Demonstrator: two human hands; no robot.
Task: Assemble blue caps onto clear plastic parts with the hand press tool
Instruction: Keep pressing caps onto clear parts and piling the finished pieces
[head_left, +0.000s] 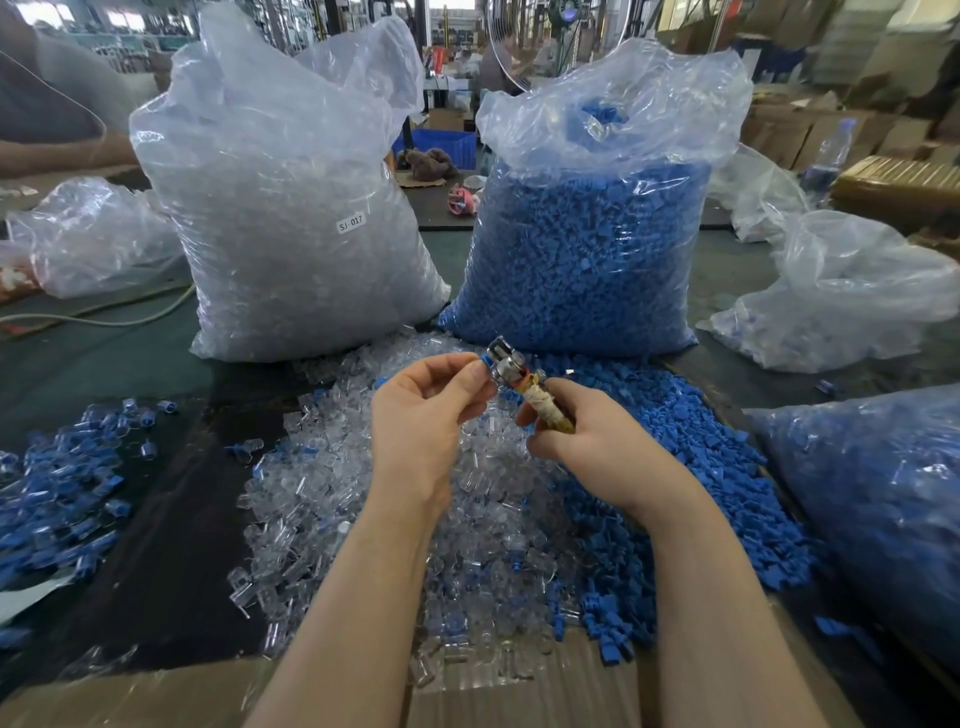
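Right hand grips the hand press tool by its taped handle, long axis tilted, metal head up-left. Left hand pinches a blue cap against that head, above the bench's clear parts. Left bag label reads "SJ-017".

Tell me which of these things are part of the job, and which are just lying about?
Job: press tool in right hand; blue cap pinched by left hand; clear parts; blue caps pile.
Lying about: water bottle; cable; cardboard boxes.
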